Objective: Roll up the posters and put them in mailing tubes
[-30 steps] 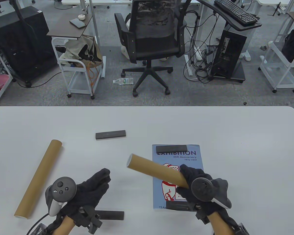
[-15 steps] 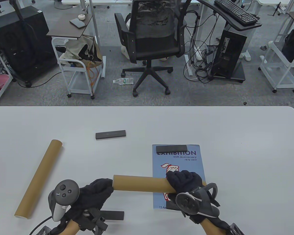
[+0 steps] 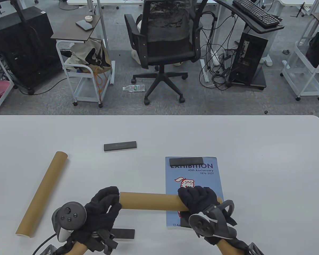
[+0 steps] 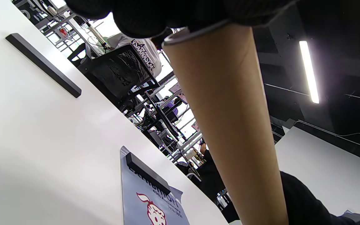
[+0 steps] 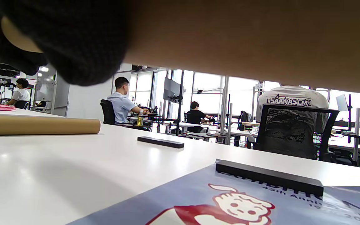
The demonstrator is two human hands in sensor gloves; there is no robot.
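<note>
My right hand (image 3: 198, 198) grips a brown cardboard mailing tube (image 3: 148, 201) near its right end and holds it level above the table. It fills the top of the right wrist view (image 5: 245, 37). My left hand (image 3: 105, 204) holds the tube's left end, with its fingers over the opening (image 4: 195, 32). A blue exhibition poster (image 3: 192, 172) lies flat under the tube, with a dark bar weight (image 3: 186, 161) on its far edge; it also shows in the right wrist view (image 5: 261, 203). A second tube (image 3: 42, 194) lies on the table at the left.
A dark bar weight (image 3: 120, 146) lies on the white table (image 3: 255, 159) beyond the tubes. Another bar (image 3: 125, 234) lies near the front edge by my left wrist. A black office chair (image 3: 164, 39) and carts stand on the floor beyond the table.
My right hand has swung the tube from tilted to level and brought it nearer. My left hand has moved right and taken hold of the tube's left end.
</note>
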